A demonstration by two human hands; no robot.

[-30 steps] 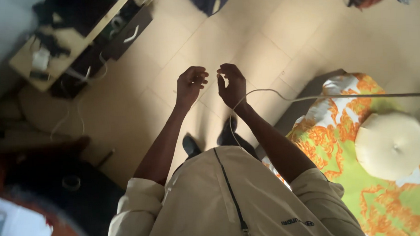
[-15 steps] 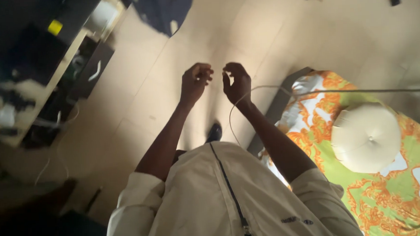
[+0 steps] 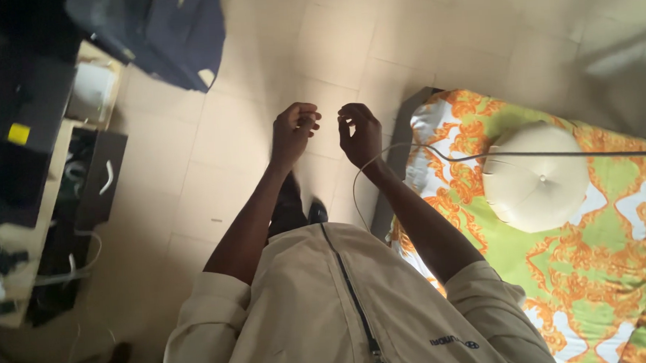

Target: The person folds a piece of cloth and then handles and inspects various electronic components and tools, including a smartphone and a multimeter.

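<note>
Clearly a light, limp thing in hand: thin pale cord point(image 3: 439, 155), running in from the right edge of the view, across the round cream cushion point(image 3: 535, 178) on the bed with the orange and green sheet point(image 3: 608, 284), then looping down beside the right wrist and up toward the right hand point(image 3: 359, 134). Right hand raised over the tiled floor point(image 3: 274, 96), fingers curled with thumb and forefinger drawn together, apparently pinching the cord's end (too small and blurred to be sure of the contact). Left hand point(image 3: 295, 128) just beside it, closed in a loose fist with fingertips bunched near the thumb; cannot tell whether anything sits inside. Hands near each other but not touching.

Judging by the slack loop and the sag: soft, flexible, almost weightless, no stiffness to hold a shape. Likely smooth and a little slippery, so best taken in a fingertip pinch close to the end, with the second hand a short way along to keep the slack from swinging. Not fragile in the breaking sense, yet prone to tangling and to snagging on the cushion or the bed edge if pulled hard.

Elsewhere: dark cloth point(image 3: 160, 32) at the top, a low shelf unit point(image 3: 51, 188) with clutter on the left, beige zipped jacket point(image 3: 345, 313) below.
</note>
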